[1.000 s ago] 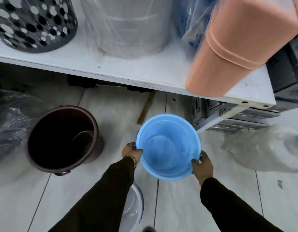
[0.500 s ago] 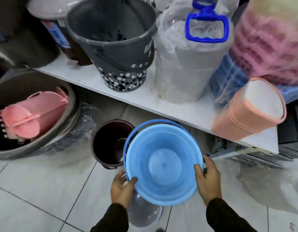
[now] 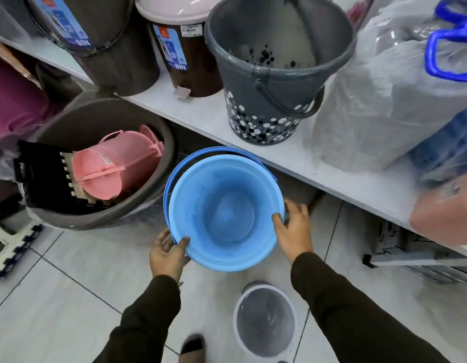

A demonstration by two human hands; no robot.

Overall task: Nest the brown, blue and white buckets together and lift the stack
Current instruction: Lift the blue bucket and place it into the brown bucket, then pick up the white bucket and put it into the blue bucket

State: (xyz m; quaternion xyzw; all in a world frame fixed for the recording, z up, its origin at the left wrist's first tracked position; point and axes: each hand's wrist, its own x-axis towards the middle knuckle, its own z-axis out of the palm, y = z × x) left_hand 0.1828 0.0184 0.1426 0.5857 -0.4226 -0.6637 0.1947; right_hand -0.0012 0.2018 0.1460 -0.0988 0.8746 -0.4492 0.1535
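Round blue plastic bucket (image 3: 224, 213) held at rim, left hand (image 3: 167, 254) gripping near-left edge, right hand (image 3: 292, 231) gripping right edge. White translucent plastic bucket (image 3: 265, 320) standing on tiled floor (image 3: 57, 297), nearer, apart.

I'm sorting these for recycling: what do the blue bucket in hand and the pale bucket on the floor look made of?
Blue bucket: looks like opaque moulded plastic, smooth with a soft sheen and a rolled rim. White bucket: seemingly thin translucent plastic, frosted, since the dark base shows through its wall. Exact polymer can't be told.
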